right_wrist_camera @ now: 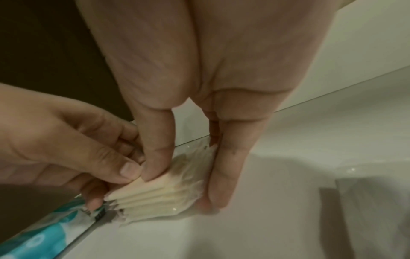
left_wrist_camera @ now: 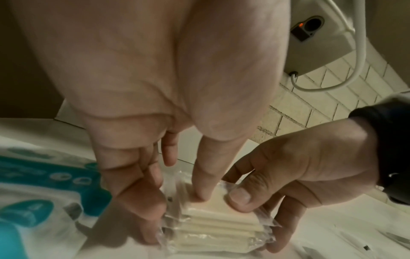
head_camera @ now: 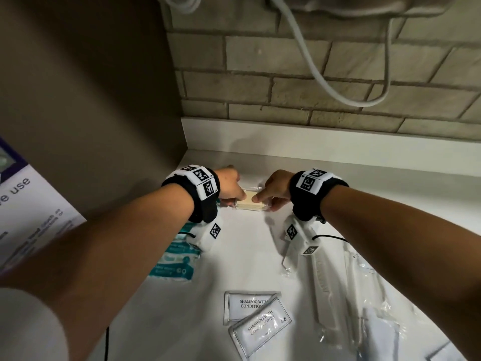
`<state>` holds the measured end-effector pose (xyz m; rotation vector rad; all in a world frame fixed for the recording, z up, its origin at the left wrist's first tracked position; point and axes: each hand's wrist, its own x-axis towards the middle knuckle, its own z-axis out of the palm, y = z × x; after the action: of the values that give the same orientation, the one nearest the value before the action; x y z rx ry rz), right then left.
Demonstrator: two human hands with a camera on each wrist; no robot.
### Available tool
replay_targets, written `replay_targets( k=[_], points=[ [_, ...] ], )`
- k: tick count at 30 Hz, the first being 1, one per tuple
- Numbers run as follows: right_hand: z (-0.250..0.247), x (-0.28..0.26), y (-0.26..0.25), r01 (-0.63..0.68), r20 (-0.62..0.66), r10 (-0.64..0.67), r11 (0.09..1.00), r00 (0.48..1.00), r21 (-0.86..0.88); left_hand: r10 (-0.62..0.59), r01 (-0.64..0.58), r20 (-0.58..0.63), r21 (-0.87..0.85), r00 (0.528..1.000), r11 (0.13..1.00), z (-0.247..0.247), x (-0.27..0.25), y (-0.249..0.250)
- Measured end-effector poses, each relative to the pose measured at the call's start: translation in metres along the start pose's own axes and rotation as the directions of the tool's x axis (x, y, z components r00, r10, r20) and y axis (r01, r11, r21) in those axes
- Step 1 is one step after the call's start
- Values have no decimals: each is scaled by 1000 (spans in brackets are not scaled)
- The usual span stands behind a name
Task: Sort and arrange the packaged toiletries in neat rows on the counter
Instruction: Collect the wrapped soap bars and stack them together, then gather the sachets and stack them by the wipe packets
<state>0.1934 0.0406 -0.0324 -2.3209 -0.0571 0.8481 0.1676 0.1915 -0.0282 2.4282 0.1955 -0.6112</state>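
A stack of thin cream packets in clear wrap [head_camera: 251, 202] lies on the white counter [head_camera: 247, 259] near the back left corner. My left hand [head_camera: 235, 196] holds its left end, with the thumb pressed on top and the fingers curled against the side. My right hand [head_camera: 265, 201] holds the right end the same way. In the left wrist view the stack [left_wrist_camera: 213, 227] sits between my left hand [left_wrist_camera: 177, 203] and the right thumb. In the right wrist view my right hand [right_wrist_camera: 185, 185] pinches the stack [right_wrist_camera: 159, 198] from the top and the end.
Teal and white wipe packets [head_camera: 174, 256] lie left of the hands. Two shampoo sachets [head_camera: 247, 306] overlap near the front. A wrapped white comb [head_camera: 325, 287] and other clear-wrapped items [head_camera: 369, 295] lie to the right. A cord [head_camera: 325, 82] hangs on the brick wall, and a brown side wall [head_camera: 104, 100] stands at the left.
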Motion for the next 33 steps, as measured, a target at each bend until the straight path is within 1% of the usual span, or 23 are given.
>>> replay_targets(
  k=[5,8,10,13,15,18,24,28,31,33],
  points=[
    [4,-2,-1,16,-19,-16,1000,1000,-14,7,-6,-13,24,1000,1000,2,1,1],
    [5,-2,-1,19,-57,-22,998,998,-57,6,-4,-27,53,1000,999,3,1,1],
    [5,-3,-2,4,-81,-15,992,997,-123,16,-10,-45,127,999,992,2,1,2],
    [4,-9,-3,-29,-128,4,981,992,-193,53,-17,-116,289,992,957,0,1,3],
    [5,-14,-3,-26,-169,-9,978,986,-206,71,-24,-137,317,988,948,1,2,4],
    [5,-18,-2,-15,-205,-33,974,978,-227,91,-38,-151,323,984,946,4,2,3],
    [8,-18,0,26,-174,-69,970,982,-240,115,-59,-172,301,978,952,8,3,1],
    [8,-17,5,36,-185,-82,970,979,-239,107,-56,-173,279,979,959,5,-1,1],
    [5,-22,8,42,-212,-115,946,971,-321,145,-96,-184,252,972,963,1,-12,1],
    [4,-32,10,89,-232,-191,916,954,-390,199,-154,-190,226,961,962,0,-26,2]
  ],
)
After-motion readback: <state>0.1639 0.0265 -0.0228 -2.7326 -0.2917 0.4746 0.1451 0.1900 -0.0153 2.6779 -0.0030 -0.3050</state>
